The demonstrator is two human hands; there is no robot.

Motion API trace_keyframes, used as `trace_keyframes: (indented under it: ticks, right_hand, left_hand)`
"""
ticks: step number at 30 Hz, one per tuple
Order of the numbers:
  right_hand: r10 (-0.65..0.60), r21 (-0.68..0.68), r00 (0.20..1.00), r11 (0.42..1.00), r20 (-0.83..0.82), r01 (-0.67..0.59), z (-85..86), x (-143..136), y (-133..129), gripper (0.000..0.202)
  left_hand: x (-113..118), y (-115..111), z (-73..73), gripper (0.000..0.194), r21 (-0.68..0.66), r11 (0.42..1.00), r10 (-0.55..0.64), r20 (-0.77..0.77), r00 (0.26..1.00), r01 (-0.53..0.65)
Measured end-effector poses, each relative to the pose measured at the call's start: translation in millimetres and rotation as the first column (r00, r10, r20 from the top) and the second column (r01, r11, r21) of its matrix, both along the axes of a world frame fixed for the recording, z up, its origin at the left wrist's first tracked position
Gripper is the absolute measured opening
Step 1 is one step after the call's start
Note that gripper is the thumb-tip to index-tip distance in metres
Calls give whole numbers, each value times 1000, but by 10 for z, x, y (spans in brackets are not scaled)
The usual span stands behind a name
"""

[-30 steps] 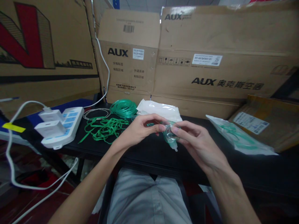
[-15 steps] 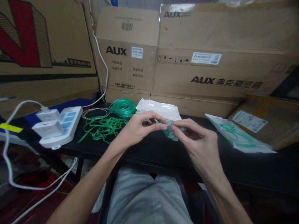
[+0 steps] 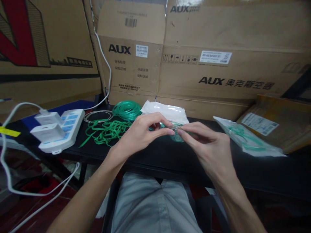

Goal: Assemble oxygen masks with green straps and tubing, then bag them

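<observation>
My left hand (image 3: 148,129) and my right hand (image 3: 210,142) meet above the black table, fingertips almost touching. Each pinches a thin strand between thumb and fingers; its exact form is too small to make out. Beneath and behind the fingertips lies a clear and green coiled item (image 3: 177,137), partly covered by the hands. A white plastic packet (image 3: 165,111) rests just behind them. To the left are a tangle of flat green cord (image 3: 107,132) and a coil of green tubing (image 3: 127,110).
A white power strip (image 3: 73,126) with two plugged adapters and a white cable sits at the left. At the right, a clear bag (image 3: 247,139) with green tubing lies by a cardboard box (image 3: 279,113). Large cartons (image 3: 218,71) stand behind the black table (image 3: 150,161).
The whole view has shifted slightly. My hands stay close together in a pinch, and my right hand is turned a little differently.
</observation>
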State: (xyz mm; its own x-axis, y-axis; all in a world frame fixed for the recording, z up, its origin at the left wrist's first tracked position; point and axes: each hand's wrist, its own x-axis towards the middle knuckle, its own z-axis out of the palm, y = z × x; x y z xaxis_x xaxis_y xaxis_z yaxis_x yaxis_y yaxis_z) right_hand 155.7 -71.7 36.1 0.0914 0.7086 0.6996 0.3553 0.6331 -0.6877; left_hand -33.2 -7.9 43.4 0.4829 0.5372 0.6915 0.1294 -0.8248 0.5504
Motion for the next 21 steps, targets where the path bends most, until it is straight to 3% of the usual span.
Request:
trace_keyframes:
  ticks: [8, 21]
  right_hand:
    - [69, -76, 997, 995, 41, -66, 46, 131, -13, 8]
    - [248, -194, 968, 949, -35, -250, 73, 269, 7, 10]
  left_hand:
    - [6, -41, 26, 15, 32, 999, 8, -20, 1000, -7]
    - [18, -107, 38, 17, 53, 999, 12, -18, 1000, -11]
